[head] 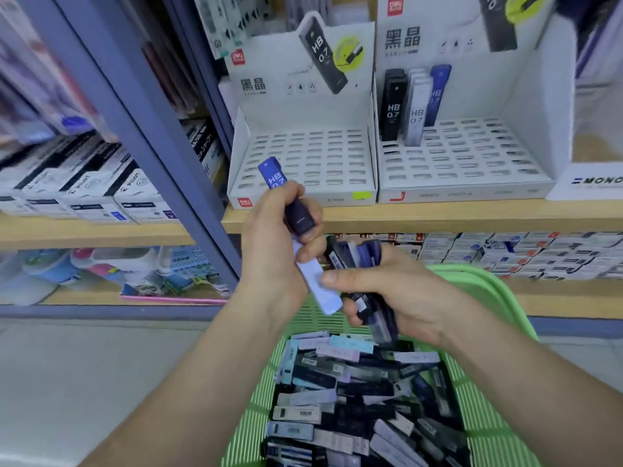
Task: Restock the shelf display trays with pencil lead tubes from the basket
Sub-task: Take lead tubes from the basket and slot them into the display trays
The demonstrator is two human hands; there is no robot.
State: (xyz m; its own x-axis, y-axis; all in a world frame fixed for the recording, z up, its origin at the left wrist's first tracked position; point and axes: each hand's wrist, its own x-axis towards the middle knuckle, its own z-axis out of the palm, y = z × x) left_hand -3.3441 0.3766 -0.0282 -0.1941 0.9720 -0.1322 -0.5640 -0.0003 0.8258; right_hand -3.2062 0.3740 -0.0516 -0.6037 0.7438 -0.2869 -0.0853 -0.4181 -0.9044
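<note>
My left hand (269, 251) grips lead tubes: a blue tube (274, 175) marked HB 0.7 sticks up, a dark one lies under my fingers, and a pale lilac tube (318, 288) points down. The thumb of my right hand (397, 294) touches that lilac tube, and the same hand clutches a bundle of dark tubes (357, 257). Below both hands the green basket (485, 288) holds several tubes (350, 399). On the shelf, the left white tray (303, 190) has bare slots. The right tray (472, 190) holds three upright tubes (416, 106) at its back left.
A blue-grey shelf post (141, 129) runs diagonally at left, with white Pilot boxes (84, 193) beyond it. The wooden shelf edge (438, 214) lies under the trays. A Mono box (593, 180) stands at far right. Small boxed stock (505, 254) fills the shelf below.
</note>
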